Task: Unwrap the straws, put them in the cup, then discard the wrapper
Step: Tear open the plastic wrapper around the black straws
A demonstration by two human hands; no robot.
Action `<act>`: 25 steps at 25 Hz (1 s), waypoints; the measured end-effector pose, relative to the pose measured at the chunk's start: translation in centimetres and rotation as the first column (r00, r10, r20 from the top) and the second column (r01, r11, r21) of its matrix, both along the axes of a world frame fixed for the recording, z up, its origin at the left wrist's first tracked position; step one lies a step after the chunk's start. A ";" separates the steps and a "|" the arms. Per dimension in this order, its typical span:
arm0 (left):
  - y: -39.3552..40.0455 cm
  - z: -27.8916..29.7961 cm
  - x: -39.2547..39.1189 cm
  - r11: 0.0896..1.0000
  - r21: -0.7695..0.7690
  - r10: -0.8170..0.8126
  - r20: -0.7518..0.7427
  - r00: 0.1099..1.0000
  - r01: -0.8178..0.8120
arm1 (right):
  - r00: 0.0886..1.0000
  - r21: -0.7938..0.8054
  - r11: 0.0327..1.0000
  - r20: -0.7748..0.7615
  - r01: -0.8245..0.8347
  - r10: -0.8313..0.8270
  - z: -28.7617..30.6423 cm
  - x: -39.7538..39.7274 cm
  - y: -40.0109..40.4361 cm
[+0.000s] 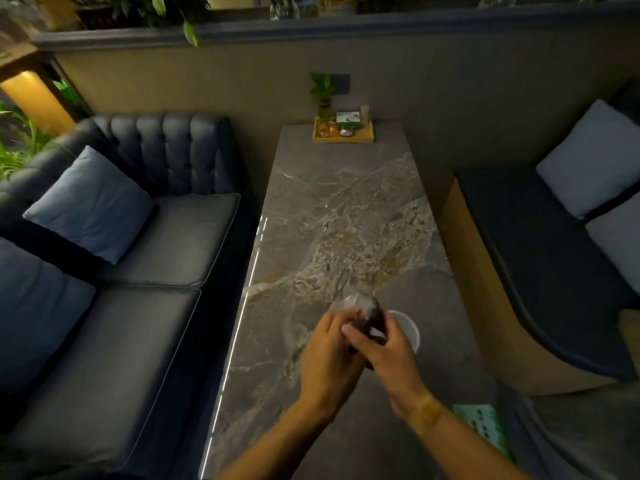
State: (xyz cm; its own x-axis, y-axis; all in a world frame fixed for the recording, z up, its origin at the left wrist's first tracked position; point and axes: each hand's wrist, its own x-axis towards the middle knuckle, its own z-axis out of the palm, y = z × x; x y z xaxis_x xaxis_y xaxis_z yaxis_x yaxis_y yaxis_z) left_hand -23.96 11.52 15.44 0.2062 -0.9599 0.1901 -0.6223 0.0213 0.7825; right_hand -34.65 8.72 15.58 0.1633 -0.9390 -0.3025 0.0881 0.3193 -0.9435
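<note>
Together over the marble table (346,209), both hands (360,355) closed around dark straws (375,322), clear wrapper (349,303), beside white cup (410,329)

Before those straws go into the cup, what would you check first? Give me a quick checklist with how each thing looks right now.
1. Both hands on the bundle: ok. The left hand and right hand grip the dark straws together.
2. Wrapper off: not ok. The clear wrapper still sits over the top end.
3. Cup within reach: ok. The white cup stands just beside the right hand.
4. Cup empty: cannot tell, the hand hides part of it.
5. Table space to work: ok.
6. Bin for the wrapper: cannot tell, none in view.
</note>
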 end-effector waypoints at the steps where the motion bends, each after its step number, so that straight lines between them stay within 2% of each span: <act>1: 0.7 0.2 -1.3 0.999 0.004 -0.041 0.004 0.999 0.041 | 0.999 0.008 1.000 0.016 0.029 -0.029 0.0 -1.4 0.1; 2: 1.3 0.4 -2.5 0.996 0.004 -0.084 0.025 0.996 0.084 | 0.998 0.023 0.999 0.048 0.042 -0.043 -0.1 -2.8 0.0; 5: 2.8 0.7 -4.7 0.985 -0.035 -0.154 0.268 0.951 0.169 | 0.990 0.095 0.995 0.140 0.006 -0.019 -0.1 -6.5 0.1; 6: 3.2 0.9 -5.2 0.981 -0.039 -0.171 0.308 0.936 0.192 | 0.990 0.107 0.994 0.141 0.003 -0.018 -0.1 -7.5 0.1; 9: 3.4 1.8 -5.5 0.951 -0.081 -0.268 0.269 0.925 0.299 | 0.993 0.094 0.995 0.113 -0.024 0.013 0.1 -9.9 -0.3; 12: 2.8 2.7 -4.4 0.948 -0.166 -0.223 0.265 0.938 0.273 | 0.979 0.045 0.982 0.101 -0.184 0.179 0.9 -11.7 -0.5; 14: 2.1 3.6 -3.2 0.954 -0.090 -0.267 0.189 0.945 0.287 | 0.961 0.045 0.964 0.104 -0.264 0.258 1.3 -12.4 -0.4; 16: 1.6 4.6 -2.3 0.915 0.029 -0.404 0.080 0.911 0.403 | 0.943 0.052 0.945 0.104 -0.324 0.318 1.7 -12.4 -0.1; 18: 1.4 5.1 -1.6 0.871 0.022 -0.490 0.102 0.866 0.490 | 0.920 0.079 0.921 0.126 -0.381 0.370 2.1 -12.1 0.2; 21: 1.8 5.4 -0.3 0.848 -0.090 -0.500 0.187 0.845 0.522 | 0.890 0.137 0.886 0.186 -0.442 0.416 2.9 -11.0 0.5; 23: 1.8 5.5 0.5 0.845 -0.076 -0.504 0.224 0.834 0.530 | 0.871 0.124 0.864 0.136 -0.487 0.472 3.2 -10.1 0.8; 25: 1.7 5.3 0.9 0.844 -0.023 -0.523 0.183 0.832 0.536 | 0.859 0.103 0.853 0.073 -0.512 0.507 3.2 -9.1 1.2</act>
State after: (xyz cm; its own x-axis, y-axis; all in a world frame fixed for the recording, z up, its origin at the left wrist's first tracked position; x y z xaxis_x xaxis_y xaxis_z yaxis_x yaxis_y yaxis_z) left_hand -23.05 13.25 20.74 -0.3699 -0.8958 0.2464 -0.6178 0.4352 0.6549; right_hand -43.76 9.88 18.78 0.6246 -0.6796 -0.3847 -0.0781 0.4358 -0.8966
